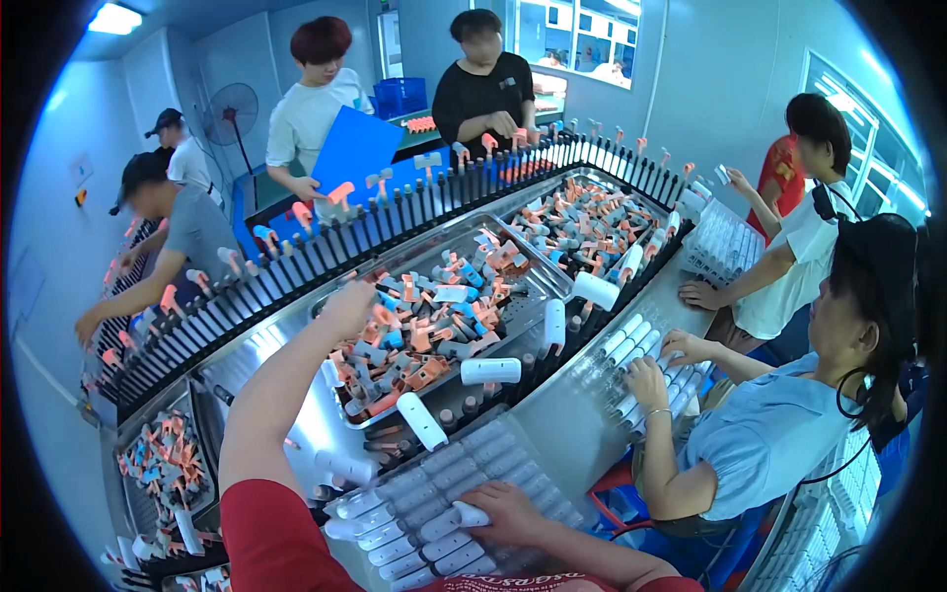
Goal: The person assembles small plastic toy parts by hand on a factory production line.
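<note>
Here, the right hand [507, 510] grips a near white case [472, 514]; the left hand [347, 309] is by farther parts [428, 372], grip unclear.

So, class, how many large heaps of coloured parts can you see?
3: a central heap by the left hand, a far heap rightward, a lower-left heap; others may be hidden.

Open air above metal tray [541, 280], black pegs [397, 211] beyond

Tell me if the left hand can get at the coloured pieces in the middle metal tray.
Likely yes: the left hand appears at the edge of the metal tray, with no cover visible over the coloured pieces; its exact height is unclear.
</note>
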`<state>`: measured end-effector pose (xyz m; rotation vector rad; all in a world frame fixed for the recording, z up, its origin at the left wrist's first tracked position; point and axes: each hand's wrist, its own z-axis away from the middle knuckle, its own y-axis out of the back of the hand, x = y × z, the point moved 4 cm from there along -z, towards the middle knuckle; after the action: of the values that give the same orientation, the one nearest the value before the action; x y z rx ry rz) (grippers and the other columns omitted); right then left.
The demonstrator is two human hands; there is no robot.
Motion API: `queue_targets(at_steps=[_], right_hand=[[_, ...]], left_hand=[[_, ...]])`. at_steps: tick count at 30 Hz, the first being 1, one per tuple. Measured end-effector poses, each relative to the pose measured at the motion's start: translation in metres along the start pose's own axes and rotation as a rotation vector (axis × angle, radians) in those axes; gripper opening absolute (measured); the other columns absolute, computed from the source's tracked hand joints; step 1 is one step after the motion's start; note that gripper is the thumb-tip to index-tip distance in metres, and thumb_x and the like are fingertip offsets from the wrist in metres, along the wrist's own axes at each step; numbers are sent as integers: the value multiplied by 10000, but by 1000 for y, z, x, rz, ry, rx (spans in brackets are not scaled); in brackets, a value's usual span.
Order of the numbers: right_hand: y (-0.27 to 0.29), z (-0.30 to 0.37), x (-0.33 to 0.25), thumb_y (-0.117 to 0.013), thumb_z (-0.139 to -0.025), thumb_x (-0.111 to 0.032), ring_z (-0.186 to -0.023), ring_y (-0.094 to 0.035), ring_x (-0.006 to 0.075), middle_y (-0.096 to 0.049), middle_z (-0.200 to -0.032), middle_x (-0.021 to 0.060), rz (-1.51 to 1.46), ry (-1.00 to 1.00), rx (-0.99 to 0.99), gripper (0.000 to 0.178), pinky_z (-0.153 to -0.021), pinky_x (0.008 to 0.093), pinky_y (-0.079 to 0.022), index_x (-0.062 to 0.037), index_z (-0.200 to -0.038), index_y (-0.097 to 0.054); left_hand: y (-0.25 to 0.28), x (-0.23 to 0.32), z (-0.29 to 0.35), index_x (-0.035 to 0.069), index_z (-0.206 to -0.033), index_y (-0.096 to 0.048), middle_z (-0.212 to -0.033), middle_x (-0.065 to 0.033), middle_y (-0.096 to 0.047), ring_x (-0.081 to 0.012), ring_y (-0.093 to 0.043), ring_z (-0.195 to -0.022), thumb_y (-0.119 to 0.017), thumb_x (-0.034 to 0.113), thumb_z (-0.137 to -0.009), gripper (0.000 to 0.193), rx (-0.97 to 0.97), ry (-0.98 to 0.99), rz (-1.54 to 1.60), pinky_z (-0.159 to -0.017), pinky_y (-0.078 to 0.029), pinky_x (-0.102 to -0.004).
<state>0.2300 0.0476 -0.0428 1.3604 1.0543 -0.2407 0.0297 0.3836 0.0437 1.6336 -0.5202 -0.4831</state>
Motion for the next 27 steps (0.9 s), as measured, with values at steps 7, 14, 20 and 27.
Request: queue_targets(at_steps=[7,14,20,27], right_hand=[[-4,-3,-2,-716,-676,-263,-1013,-541,279,-595,-1040,87,34,10,12,461,-853,390,-415,-85,-1076,-574],[-5,-11,-4,-705,-691,-302,-969,-543,296,-599,-1030,99,106,72,37,446,-836,405,-408,-75,-1055,-585],[-6,-9,2,-710,-713,-342,-1020,-539,332,-588,-1072,158,96,28,-60,520,-880,400,-414,-28,-1101,-565],[30,-16,-32,-663,-783,-172,-732,-552,155,-580,-788,73,-454,-108,219,299,-685,305,-440,-32,-1028,-564]], left_hand=[[59,-39,48,33,-833,-530,-721,-179,-603,-391,-587,-721,-534,252,-825,219,340,274,220,-648,-448,-467],[88,-14,113,-19,-683,-565,-599,-180,-534,-293,-559,-594,-533,468,-823,508,424,381,530,-596,-423,-394],[111,39,176,4,-787,-610,-590,-48,-576,-91,-506,-516,-576,298,-843,300,279,450,973,-478,-383,-268],[137,107,239,18,-866,-601,-650,-44,-604,-75,-542,-497,-599,121,-821,112,226,401,1343,-461,-419,-201]])
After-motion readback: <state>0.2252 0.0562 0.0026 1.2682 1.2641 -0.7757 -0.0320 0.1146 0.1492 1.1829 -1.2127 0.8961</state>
